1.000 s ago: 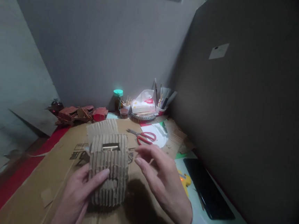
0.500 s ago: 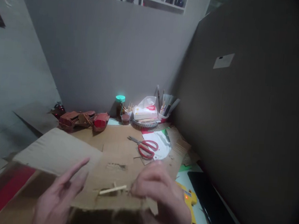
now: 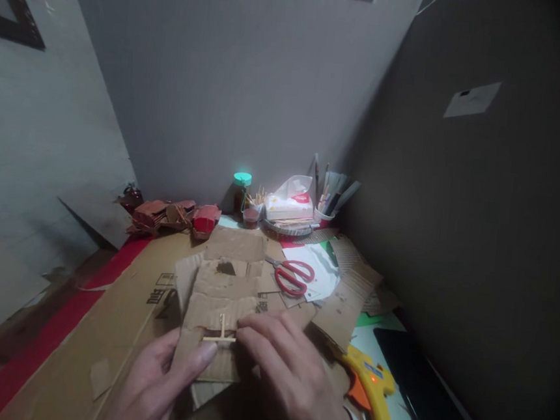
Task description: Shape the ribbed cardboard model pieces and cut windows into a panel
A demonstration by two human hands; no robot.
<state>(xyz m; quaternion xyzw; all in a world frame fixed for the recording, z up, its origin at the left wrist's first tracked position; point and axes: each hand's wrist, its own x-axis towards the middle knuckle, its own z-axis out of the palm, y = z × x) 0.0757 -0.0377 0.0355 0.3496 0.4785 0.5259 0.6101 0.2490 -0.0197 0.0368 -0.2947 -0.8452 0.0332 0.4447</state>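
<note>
Cardboard piece [image 3: 227, 287]: brown, creased, two rough slots, thin stick T [image 3: 222, 339] at the lower one. Sits between left hand [image 3: 160, 379] and right hand [image 3: 290, 371]; left pinches its left side, right curls at its right edge, can't tell if gripping.

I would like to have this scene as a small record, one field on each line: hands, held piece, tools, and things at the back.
Left hand: holds the cardboard piece, thumb beside the thin sticks
Right hand: at the piece's right side; grip unclear
Sticks: arranged like an upside-down T near the lower slot
Tools: red-handled scissors beyond the hands; yellow glue gun at right
Back: tissue pack, jar with turquoise lid
</note>
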